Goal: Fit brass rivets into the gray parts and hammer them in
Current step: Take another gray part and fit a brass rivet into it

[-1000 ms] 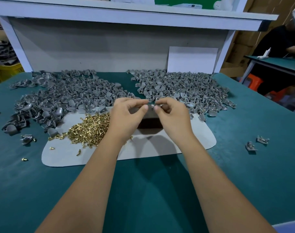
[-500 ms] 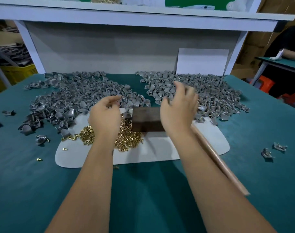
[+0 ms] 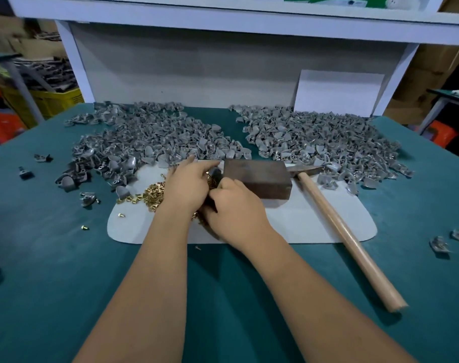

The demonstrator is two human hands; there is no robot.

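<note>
Resting on shiny brass rivets [image 3: 151, 193], left hand [image 3: 188, 186] fingers loosely extended; right hand [image 3: 236, 209] grip unclear.

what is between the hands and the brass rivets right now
Nothing visible. Both the left hand and the right hand are already down on the rivets on the white mat. The metal block sits just right of them, not in the way.

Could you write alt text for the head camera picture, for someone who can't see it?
Two bare hands, left hand and right hand, meet over a heap of brass rivets on a pale mat, beside a dark block. A wooden-handled hammer lies unused; gray parts pile behind.
</note>
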